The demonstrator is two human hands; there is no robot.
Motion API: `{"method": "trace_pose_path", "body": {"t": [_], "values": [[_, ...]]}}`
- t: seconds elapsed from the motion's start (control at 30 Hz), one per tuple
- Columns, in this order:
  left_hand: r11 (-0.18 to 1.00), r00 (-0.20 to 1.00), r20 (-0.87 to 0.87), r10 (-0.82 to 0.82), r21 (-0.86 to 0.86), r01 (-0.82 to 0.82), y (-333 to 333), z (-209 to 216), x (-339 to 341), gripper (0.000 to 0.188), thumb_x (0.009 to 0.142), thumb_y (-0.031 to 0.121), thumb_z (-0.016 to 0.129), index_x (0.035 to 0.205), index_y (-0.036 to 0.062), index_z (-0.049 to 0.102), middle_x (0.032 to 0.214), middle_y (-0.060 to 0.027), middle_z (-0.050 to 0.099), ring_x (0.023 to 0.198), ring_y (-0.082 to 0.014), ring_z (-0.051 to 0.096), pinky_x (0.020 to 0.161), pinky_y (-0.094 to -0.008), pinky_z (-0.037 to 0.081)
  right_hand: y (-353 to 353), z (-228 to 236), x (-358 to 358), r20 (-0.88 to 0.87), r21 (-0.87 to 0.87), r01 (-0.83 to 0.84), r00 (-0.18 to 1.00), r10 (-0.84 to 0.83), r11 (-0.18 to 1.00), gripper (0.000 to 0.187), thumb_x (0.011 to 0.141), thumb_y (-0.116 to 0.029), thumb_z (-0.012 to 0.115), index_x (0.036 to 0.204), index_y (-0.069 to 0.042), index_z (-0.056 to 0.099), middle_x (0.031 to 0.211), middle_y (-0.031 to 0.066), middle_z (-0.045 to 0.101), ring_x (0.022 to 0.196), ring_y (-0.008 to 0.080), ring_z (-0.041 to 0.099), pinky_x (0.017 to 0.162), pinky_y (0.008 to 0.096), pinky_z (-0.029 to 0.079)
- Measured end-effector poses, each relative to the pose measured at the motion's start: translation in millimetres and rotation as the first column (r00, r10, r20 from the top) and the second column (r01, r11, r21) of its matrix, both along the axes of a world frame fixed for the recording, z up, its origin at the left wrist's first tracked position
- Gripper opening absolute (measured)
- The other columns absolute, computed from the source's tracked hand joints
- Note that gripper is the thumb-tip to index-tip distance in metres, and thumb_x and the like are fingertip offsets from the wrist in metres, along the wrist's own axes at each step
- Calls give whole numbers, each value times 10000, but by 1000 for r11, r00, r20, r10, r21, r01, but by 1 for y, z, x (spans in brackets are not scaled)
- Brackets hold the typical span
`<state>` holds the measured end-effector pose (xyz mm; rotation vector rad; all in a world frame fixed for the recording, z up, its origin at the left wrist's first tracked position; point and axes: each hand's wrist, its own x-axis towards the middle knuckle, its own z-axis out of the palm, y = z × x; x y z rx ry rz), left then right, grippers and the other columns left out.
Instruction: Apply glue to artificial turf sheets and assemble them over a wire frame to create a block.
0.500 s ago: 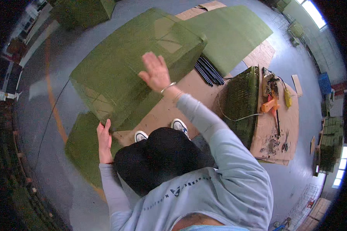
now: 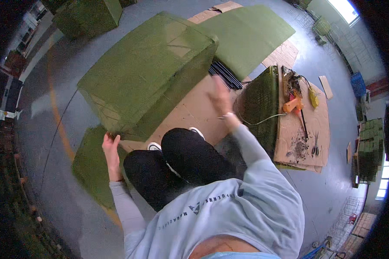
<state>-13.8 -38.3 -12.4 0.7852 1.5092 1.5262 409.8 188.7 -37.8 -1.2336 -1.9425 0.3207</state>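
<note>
A large box covered in green fabric-like sheet (image 2: 138,64) lies tilted in front of me, with paler patches near its corners. My left hand (image 2: 111,151) is at its lower near corner, thumb and fingers closed on the edge. My right hand (image 2: 221,98) is off the box, in the air to its right. Its fingers look stretched out and empty, though smeared by motion. Just beyond it, a bundle of thin black rods (image 2: 225,75) lies on the cardboard.
A flat green sheet (image 2: 255,36) spreads behind the rods. On the right, a dark green crate (image 2: 257,108) stands by a cardboard-topped surface (image 2: 283,149) with an orange glue gun (image 2: 293,105), scissors (image 2: 316,146) and a yellow-handled tool (image 2: 313,97). Another green piece (image 2: 88,166) lies at left.
My right hand has moved from over the box top to the right and nearer me. My left hand has stayed at the box corner. My knees have shifted.
</note>
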Motion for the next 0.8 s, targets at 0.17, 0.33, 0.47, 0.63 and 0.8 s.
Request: {"method": "trace_pose_path", "body": {"t": [0.17,0.33,0.47,0.63,0.8], "values": [[954,726,-631,275,83,-289,-24,30,-12,263,894,92,600,1142,6,584,1123,-87,601,987,-171,585,828,-298,465,-36,48,197,-85,278,634,764,-639,721,316,833,-142,642,1077,41,558,1124,217,585,1068,364,538,922,410,413],[999,482,-874,52,45,-25,24,67,18,174,911,178,572,899,23,652,796,-122,629,704,-236,606,639,-311,459,-19,-38,455,-489,-483,546,479,-729,684,291,876,-373,617,999,-113,575,666,51,563,570,216,590,481,285,466],[980,123,-972,-199,-197,25,54,88,39,262,889,263,585,774,28,598,715,-140,582,665,-310,581,589,-385,439,2,-35,480,94,-479,809,434,-896,341,378,875,-410,613,1195,-245,498,621,64,562,558,206,600,451,289,456],[955,-62,-960,-274,-279,102,55,100,40,290,870,302,581,720,55,577,739,-127,603,709,-317,602,611,-409,463,24,-19,350,331,-477,807,533,-779,349,916,616,-767,605,990,68,648,867,175,689,811,322,660,713,409,499],[948,-97,-965,-244,-258,186,46,78,35,269,870,278,570,712,62,546,757,-114,619,724,-316,616,617,-423,483,12,-1,320,-479,-703,301,468,-742,644,462,735,-404,708,930,9,638,836,134,655,704,263,627,597,358,487]]}}
